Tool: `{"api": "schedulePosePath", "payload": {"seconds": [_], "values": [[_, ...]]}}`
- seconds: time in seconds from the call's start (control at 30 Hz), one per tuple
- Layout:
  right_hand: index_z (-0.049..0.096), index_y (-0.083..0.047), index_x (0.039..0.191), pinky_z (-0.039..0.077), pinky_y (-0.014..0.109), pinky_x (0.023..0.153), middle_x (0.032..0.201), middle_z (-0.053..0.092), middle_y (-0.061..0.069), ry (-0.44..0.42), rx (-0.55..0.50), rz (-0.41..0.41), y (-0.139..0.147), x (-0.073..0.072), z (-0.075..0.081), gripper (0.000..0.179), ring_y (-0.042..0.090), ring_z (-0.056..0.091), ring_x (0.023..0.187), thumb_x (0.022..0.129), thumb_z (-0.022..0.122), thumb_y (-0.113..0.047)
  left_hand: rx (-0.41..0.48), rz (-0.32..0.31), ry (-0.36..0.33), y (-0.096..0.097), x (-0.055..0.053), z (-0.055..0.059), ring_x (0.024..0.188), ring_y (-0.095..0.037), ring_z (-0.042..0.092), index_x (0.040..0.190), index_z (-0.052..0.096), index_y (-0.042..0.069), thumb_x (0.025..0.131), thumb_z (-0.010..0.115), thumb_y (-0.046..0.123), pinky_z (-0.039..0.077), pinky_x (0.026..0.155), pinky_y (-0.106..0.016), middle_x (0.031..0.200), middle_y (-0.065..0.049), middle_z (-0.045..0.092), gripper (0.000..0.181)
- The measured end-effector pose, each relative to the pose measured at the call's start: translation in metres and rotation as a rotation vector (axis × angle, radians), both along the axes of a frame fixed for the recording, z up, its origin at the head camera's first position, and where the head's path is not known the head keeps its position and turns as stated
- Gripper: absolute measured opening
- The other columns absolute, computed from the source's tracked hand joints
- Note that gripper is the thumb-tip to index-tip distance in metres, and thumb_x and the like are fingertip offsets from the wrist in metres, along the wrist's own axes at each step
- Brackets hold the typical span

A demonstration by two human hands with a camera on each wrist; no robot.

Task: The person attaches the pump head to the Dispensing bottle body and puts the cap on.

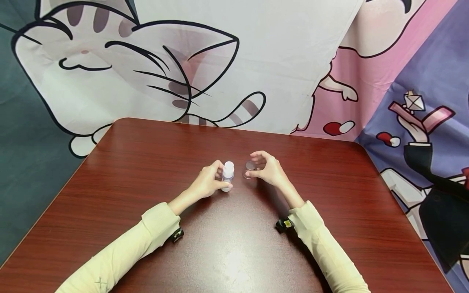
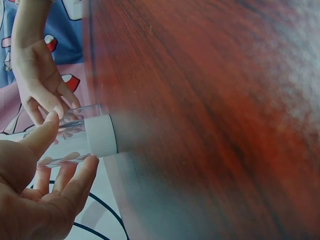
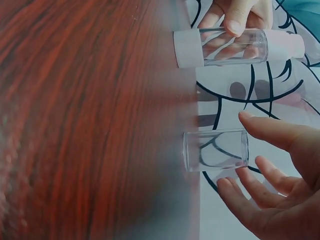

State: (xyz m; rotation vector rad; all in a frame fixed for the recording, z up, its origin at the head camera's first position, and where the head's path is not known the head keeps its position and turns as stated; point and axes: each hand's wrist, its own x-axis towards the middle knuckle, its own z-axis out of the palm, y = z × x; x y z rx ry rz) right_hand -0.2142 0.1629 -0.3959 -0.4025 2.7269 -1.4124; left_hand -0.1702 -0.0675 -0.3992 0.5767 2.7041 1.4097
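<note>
Two hands (image 1: pixel 207 183) (image 1: pixel 271 171), two sleeves (image 1: pixel 126 246) (image 1: pixel 322 244), two wrist cameras (image 1: pixel 177 235) (image 1: pixel 283 225), one bottle (image 1: pixel 228 171), one cap (image 3: pixel 216 150), one table (image 1: pixel 157 154)

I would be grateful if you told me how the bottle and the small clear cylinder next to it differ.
The bottle is taller than the clear cylinder. The bottle has a white base and white top around a clear middle; the clear cylinder is see-through throughout. The left hand holds the bottle, whereas the right hand is beside the clear cylinder, its thumb apart from it. Both are upright and have see-through walls.
</note>
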Motion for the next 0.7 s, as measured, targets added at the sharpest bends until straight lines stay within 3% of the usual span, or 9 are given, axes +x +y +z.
{"api": "schedulePosePath", "payload": {"seconds": [0.47, 0.7], "values": [[0.059, -0.003, 0.116, 0.052, 0.043, 0.091, 0.109, 0.067, 0.018, -0.036, 0.070, 0.009, -0.0004, -0.0010, -0.0026, 0.055, 0.031, 0.065, 0.102, 0.067, 0.086, -0.008, -0.033, 0.010, 0.005, -0.0006, 0.0005, 0.0004, 0.090, -0.028, 0.068, 0.100, 0.052, 0.002, 0.076, 0.081, 0.013, 0.054, 0.081, -0.040, 0.097, -0.016, 0.068, 0.040], [0.060, -0.004, 0.114, 0.054, 0.041, 0.087, 0.107, 0.068, 0.018, -0.042, 0.051, 0.004, -0.0016, -0.0004, -0.0037, 0.052, 0.030, 0.066, 0.098, 0.068, 0.085, -0.006, -0.024, 0.009, 0.000, -0.0005, 0.0007, 0.0006, 0.090, -0.027, 0.068, 0.100, 0.052, 0.002, 0.075, 0.081, 0.013, 0.054, 0.081, -0.039, 0.097, -0.016, 0.068, 0.040]]}}
